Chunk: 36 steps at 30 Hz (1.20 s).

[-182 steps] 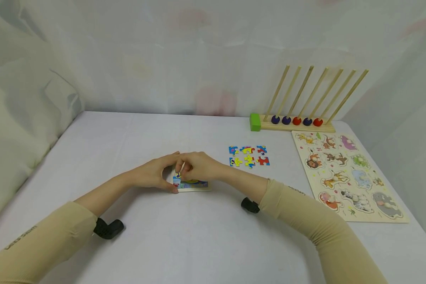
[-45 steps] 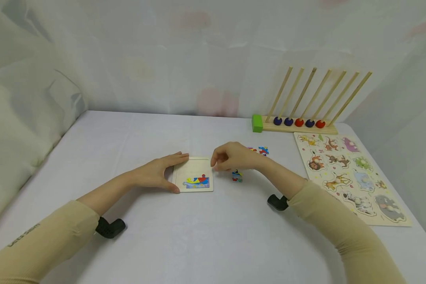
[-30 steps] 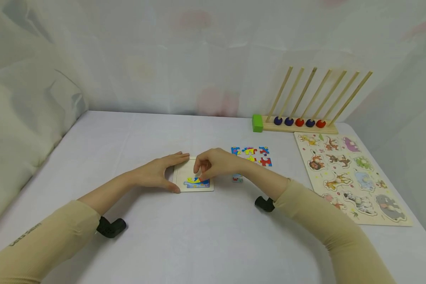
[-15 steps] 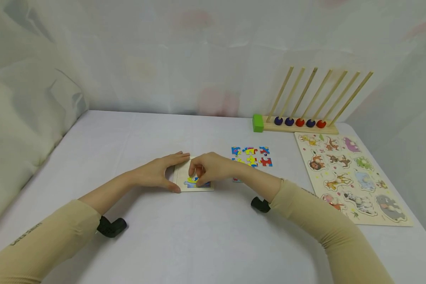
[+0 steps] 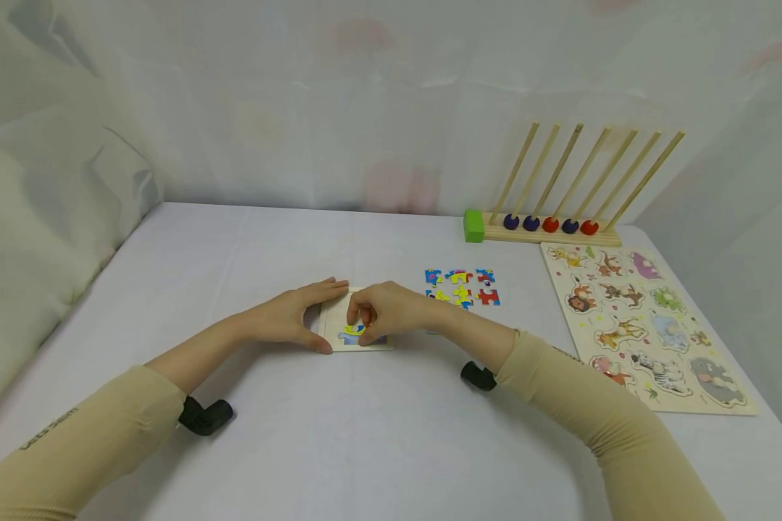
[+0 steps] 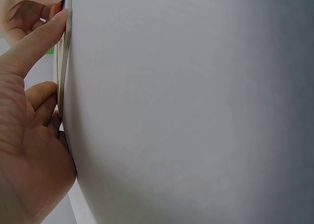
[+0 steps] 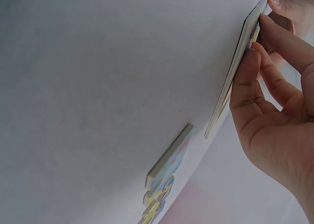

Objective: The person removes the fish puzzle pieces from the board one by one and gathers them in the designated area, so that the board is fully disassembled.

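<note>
A small square wooden puzzle tray (image 5: 334, 318) lies mid-table. My left hand (image 5: 287, 315) holds it from the left, thumb at the near corner and fingers at the far edge. Along the tray's bottom sit joined jigsaw pieces (image 5: 350, 338), blue and yellow with some red. Above them my right hand (image 5: 394, 307) pinches at a jigsaw piece with thumb and bent fingers; a red bit (image 6: 58, 8) shows between them in the left wrist view. The right hand covers most of that piece. Loose jigsaw pieces (image 5: 463, 295) lie in rows right of the tray, partly behind the right wrist.
At the back right stands a wooden bead rack (image 5: 547, 230) with upright rods, blue and red beads and a green end block. An animal peg puzzle board (image 5: 648, 325) lies by the right edge. A white cloth (image 5: 339, 449) covers the table.
A blue piece from the tray's lower left now lies with the loose pieces. My right hand has come back leftward onto the joined pieces. The left hand stays at the tray.
</note>
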{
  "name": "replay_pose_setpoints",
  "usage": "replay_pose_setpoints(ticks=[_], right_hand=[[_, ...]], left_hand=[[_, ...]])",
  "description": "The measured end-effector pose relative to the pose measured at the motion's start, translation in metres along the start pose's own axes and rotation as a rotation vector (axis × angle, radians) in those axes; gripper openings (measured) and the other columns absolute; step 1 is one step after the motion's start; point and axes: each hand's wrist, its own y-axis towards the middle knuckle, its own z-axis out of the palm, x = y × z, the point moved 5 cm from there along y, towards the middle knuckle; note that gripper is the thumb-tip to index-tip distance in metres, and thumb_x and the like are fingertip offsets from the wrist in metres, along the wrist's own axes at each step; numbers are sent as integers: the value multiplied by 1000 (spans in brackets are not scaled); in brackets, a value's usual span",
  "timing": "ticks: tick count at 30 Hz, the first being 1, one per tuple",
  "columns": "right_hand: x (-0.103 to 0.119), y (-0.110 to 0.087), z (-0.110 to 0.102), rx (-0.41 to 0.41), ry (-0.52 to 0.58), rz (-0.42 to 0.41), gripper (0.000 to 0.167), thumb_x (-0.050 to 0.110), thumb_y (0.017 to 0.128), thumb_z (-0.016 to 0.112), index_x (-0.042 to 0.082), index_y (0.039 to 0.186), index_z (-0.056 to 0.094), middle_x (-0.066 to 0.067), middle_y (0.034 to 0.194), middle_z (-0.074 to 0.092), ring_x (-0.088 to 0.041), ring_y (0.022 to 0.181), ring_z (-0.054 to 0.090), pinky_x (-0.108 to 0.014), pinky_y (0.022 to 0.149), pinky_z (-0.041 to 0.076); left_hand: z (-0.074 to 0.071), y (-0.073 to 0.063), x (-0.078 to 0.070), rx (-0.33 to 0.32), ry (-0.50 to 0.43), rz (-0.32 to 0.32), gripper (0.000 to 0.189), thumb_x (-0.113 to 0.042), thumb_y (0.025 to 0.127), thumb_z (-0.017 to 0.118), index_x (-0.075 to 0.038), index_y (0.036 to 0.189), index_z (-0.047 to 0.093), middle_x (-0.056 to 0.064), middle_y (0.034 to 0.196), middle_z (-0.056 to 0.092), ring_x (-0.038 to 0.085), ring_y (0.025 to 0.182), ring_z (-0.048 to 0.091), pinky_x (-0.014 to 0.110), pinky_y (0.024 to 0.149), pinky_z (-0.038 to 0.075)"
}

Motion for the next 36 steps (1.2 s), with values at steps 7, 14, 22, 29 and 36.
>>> replay_pose_setpoints(ticks=[7,14,22,29,36], right_hand=[[0,-1,1,-10,3,16,25,21,81,82,15,101,67,2,85,59,-9,76,52,-18,68,41],[0,0,1,-17,-1,14,23,21,81,82,15,98,67,1,87,59,-10,78,52,-18,68,42],[0,0,1,-20,-8,1,24,21,81,82,14,97,65,0,91,61,-11,83,53,-18,73,43],[1,0,1,-22,6,4,26,19,80,83,14,97,63,-1,91,62,-11,82,54,-18,73,44],[4,-2,0,-23,24,1,27,17,80,83,14,97,62,1,91,62,-11,81,55,-19,73,45]], left_hand=[[1,0,0,-1,4,2,104,-45,72,85,-17,156,30,5,167,23,31,157,15,61,124,17],[1,0,1,-5,12,10,104,-46,73,85,-16,156,30,7,166,23,33,156,15,63,123,16],[1,1,1,5,2,0,106,-44,71,86,-17,156,30,2,167,23,28,157,14,59,125,16],[0,1,2,8,-1,3,107,-45,70,86,-17,156,30,0,167,22,27,157,14,58,125,16],[1,1,2,8,3,-5,106,-46,70,86,-19,156,30,0,167,22,26,157,14,58,125,16]])
